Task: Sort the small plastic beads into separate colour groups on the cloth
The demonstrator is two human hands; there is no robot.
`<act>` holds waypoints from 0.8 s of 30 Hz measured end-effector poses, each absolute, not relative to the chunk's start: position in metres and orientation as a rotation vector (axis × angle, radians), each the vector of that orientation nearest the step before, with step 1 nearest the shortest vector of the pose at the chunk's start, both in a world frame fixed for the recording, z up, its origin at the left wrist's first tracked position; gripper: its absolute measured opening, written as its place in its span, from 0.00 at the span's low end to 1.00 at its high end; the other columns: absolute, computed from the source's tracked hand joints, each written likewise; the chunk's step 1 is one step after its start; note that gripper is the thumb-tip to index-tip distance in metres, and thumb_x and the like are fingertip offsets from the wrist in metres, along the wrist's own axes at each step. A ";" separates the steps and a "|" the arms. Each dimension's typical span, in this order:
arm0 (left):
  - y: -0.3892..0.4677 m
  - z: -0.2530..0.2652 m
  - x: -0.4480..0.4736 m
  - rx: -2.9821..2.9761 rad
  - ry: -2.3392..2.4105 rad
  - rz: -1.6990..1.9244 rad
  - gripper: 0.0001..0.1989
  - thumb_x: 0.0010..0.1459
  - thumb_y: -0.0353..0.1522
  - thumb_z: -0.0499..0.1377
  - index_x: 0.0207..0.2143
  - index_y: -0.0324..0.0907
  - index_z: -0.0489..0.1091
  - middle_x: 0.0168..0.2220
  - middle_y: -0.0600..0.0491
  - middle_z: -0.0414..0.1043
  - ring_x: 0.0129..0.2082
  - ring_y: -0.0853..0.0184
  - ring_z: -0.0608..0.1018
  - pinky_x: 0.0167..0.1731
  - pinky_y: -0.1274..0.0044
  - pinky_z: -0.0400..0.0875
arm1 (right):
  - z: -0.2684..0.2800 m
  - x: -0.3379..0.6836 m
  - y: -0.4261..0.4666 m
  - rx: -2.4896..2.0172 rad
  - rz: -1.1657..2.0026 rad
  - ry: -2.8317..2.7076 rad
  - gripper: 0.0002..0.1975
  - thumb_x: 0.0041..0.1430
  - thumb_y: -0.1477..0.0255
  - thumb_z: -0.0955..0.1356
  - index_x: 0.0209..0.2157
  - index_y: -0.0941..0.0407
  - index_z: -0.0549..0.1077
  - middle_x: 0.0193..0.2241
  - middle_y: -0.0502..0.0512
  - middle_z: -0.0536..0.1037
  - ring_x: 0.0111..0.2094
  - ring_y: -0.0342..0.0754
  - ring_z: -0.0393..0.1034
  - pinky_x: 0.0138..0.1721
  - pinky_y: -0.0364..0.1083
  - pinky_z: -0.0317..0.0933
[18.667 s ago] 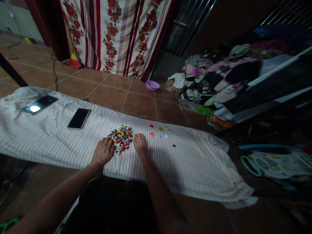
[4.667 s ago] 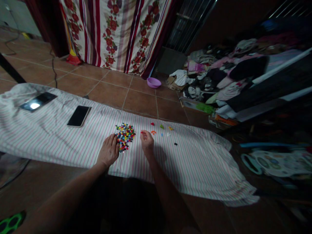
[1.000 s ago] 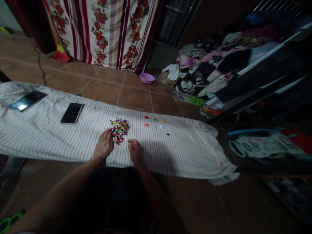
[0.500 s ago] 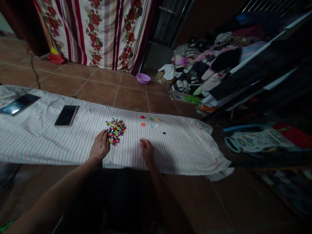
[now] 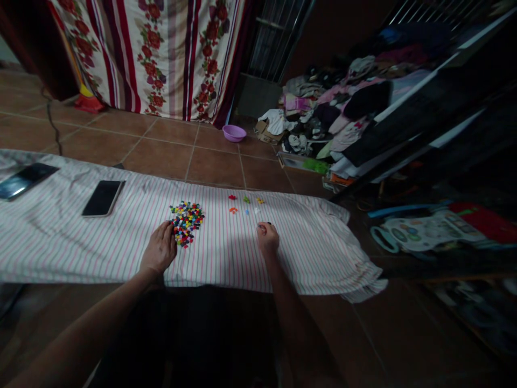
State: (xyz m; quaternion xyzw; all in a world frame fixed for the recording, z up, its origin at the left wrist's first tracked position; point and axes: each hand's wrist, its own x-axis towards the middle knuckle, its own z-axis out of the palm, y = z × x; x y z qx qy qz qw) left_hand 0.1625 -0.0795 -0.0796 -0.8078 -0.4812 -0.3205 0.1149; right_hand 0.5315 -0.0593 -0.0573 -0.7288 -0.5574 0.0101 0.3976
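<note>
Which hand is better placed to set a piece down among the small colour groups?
Probably the right hand: it is near the white pieces, while the left hand is at the multicoloured pile, farther away.

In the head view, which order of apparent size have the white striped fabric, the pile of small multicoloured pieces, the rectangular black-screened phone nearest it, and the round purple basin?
1. Striped fabric
2. Pile and phone: too alike to rank
3. Basin, though it stands farther away
</note>
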 end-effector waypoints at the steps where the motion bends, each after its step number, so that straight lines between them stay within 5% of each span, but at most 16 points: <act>1: -0.079 -0.080 0.163 -2.356 -1.412 -0.940 0.20 0.61 0.27 0.47 0.56 0.33 0.56 0.51 0.36 0.66 0.60 0.51 0.63 0.54 0.57 0.66 | -0.058 0.535 -0.057 -1.858 0.031 -1.419 0.11 0.51 0.73 0.62 0.33 0.58 0.76 0.31 0.57 0.74 0.31 0.47 0.68 0.36 0.44 0.62; 24: -0.081 -0.076 0.163 -2.387 -1.372 -0.958 0.20 0.60 0.26 0.47 0.54 0.34 0.59 0.51 0.36 0.67 0.61 0.51 0.63 0.53 0.56 0.67 | -0.063 0.548 -0.040 -1.996 0.097 -1.579 0.13 0.52 0.75 0.62 0.33 0.57 0.78 0.31 0.56 0.75 0.33 0.48 0.68 0.36 0.44 0.60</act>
